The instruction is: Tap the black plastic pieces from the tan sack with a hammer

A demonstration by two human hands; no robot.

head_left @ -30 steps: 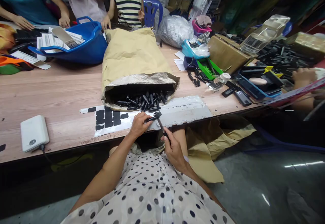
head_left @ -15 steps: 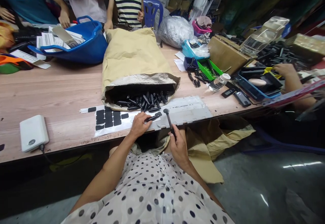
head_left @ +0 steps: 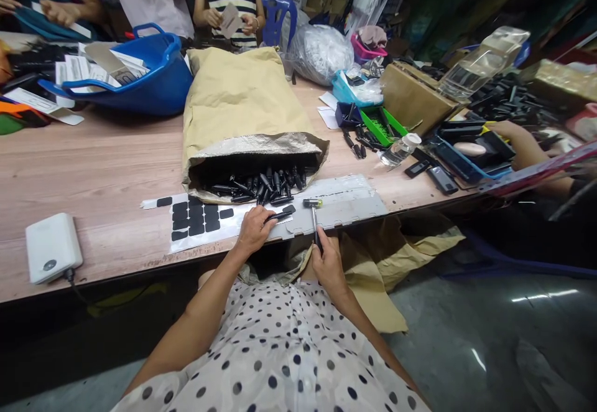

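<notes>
My left hand [head_left: 253,230] holds a slim black pen-like piece [head_left: 280,215] at the table's front edge, its tip pointing right over a white sheet. In my right hand [head_left: 328,259] is the dark handle of a small hammer [head_left: 313,203], whose head lies sideways over the grey board [head_left: 347,203]. Behind my left hand, a large tan paper bag [head_left: 245,98] lies with its mouth toward me, and many black pieces [head_left: 268,183] show inside and at its opening. Rows of black stickers [head_left: 196,216] sit on the white sheet to the left.
A white power bank [head_left: 53,248] with a cable lies at the left. Beyond it is a blue basket [head_left: 135,91] of boxes. To the right stand a green tray [head_left: 385,127], a clear bottle [head_left: 400,150] and a blue tray [head_left: 466,166] with another person's hand. Three people stand across the table.
The hammer's head has turned from end-on to sideways. Across the table, a person in stripes now holds a card in both hands, and the person in teal has raised their hands. The view has shifted slightly.
</notes>
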